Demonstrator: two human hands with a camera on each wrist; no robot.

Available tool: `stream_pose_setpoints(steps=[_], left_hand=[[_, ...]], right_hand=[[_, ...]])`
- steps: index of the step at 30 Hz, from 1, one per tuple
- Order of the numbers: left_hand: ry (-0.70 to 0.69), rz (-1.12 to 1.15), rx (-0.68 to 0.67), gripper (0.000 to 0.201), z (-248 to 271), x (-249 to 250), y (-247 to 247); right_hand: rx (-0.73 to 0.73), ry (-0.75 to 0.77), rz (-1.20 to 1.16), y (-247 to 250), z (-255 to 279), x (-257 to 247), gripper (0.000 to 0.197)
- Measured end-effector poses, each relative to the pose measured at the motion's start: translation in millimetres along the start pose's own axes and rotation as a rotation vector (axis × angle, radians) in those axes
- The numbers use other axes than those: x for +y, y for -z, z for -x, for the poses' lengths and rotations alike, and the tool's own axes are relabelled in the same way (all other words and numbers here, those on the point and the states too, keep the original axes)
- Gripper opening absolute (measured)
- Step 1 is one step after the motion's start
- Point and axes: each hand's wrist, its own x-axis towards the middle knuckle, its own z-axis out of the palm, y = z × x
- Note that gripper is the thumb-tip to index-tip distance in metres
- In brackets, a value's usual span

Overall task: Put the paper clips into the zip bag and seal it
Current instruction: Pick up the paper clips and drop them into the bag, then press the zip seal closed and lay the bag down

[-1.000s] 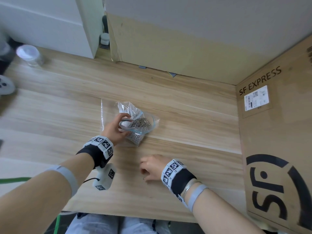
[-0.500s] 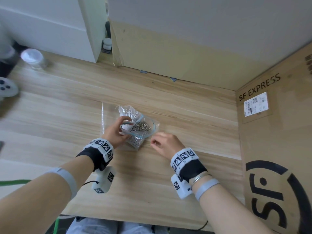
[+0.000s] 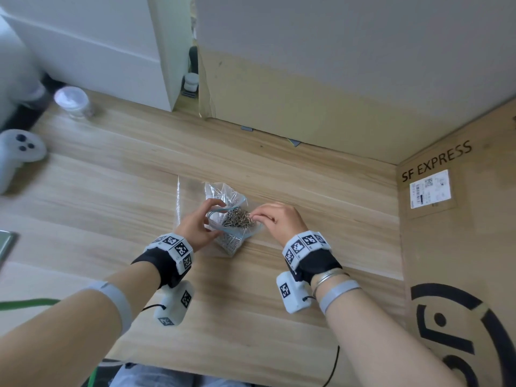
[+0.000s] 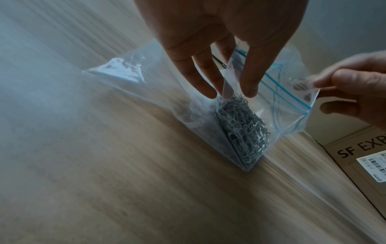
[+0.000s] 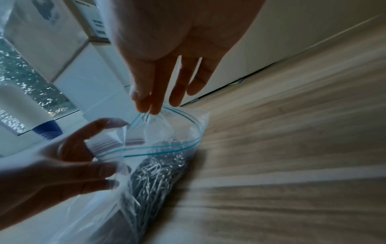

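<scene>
Right hand (image 3: 275,220) newly at zip bag (image 3: 233,219)

Wooden table (image 3: 307,317): zip bag (image 3: 231,241), jar (image 3: 73,103), white controller (image 3: 16,152).

zip bag (image 3: 234,219) on the table (image 3: 251,317) between left hand (image 3: 196,227) and right hand (image 3: 279,220), paper clips (image 3: 237,219) inside (mouth apart), cardboard box (image 3: 460,247) right of right hand

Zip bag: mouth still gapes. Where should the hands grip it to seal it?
Grip the zip bag at the two ends of its blue zip strip, from above. The mouth faces up over the paper clips; pulling the ends apart should flatten the strip for pressing shut.
</scene>
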Motion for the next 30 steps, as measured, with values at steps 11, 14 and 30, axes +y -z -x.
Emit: stream_pose_setpoints(steps=[11,14,30], left_hand=[[-0.004,0.023,-0.009,0.079,1,3,4],[-0.003,0.053,-0.014,0.079,3,3,4],[-0.142,0.414,0.111,0.082,-15,84,2]], right_hand=[[-0.129,-0.634,0.196,-5,-11,6,0.039],[-0.267,-0.709,0.055,-16,-9,7,0.028],[-0.167,-0.314,-0.295,44,-25,-67,0.012]])
